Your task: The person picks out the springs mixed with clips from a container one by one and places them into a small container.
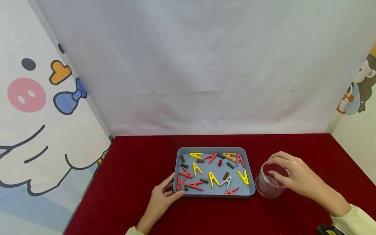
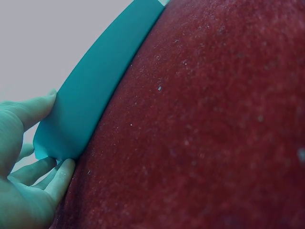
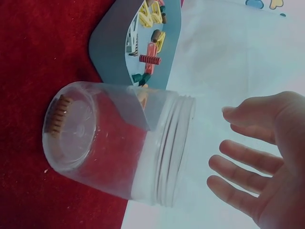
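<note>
The head view showed the jar (image 1: 270, 189) upright on the red cloth (image 1: 117, 195), just beside the right end of the tray (image 1: 212, 195); whether the two touched could not be told. The right hand (image 1: 299, 178) hung over the jar's mouth, its thumb and fingers apart and grasping nothing. From the right wrist, the fingertips stood a little clear of the threaded rim, and one brown spring (image 3: 61, 116) lay inside at the bottom, well apart from the hand. The left hand (image 1: 162, 197) gripped the tray's near left corner, thumb on the near side and fingers against the left wall. In the tray lay scattered clips (image 1: 246, 182), red, yellow, orange and pale, among brown, green and red springs (image 1: 226, 176). A white backdrop (image 1: 205, 65) hung behind the cloth.
</note>
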### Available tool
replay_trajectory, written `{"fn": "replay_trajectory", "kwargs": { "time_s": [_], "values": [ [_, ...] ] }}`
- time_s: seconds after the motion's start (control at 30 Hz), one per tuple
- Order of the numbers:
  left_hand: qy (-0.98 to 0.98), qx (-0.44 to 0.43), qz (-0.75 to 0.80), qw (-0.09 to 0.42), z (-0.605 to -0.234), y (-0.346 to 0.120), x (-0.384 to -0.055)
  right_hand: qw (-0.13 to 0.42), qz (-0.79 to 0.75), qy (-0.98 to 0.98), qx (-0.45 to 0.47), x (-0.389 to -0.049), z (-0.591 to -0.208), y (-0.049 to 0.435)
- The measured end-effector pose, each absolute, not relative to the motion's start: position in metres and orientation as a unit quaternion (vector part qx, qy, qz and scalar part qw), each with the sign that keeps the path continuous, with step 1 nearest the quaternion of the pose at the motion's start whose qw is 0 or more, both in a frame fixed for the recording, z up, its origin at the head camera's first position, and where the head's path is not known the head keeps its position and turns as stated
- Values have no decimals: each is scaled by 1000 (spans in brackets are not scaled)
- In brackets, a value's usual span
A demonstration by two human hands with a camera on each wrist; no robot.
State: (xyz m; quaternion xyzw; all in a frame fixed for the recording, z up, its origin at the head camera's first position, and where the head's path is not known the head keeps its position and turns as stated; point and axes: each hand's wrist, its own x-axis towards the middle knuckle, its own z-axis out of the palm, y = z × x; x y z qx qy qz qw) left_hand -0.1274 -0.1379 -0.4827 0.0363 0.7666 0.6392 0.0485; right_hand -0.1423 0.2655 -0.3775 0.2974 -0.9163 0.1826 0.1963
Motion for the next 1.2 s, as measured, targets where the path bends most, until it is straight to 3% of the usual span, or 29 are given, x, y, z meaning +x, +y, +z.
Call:
{"fn": "replay_trajectory", "kwargs": {
  "time_s": [0.27, 0.53, 0.97, 1.2],
  "values": [
    [779, 39, 625, 32, -501, -140, -134, 197, 195, -911, 307, -140, -374, 258],
    [772, 37, 632, 50, -485, -139, -130, 188, 223, -901, 321, -143, -376, 250],
    [779, 38, 625, 36, -501, -141, -134, 159, 244, -906, 306, -145, -386, 229],
    [779, 36, 625, 39, -500, -141, -133, 174, 249, -897, 320, -147, -391, 218]
  ]
}}
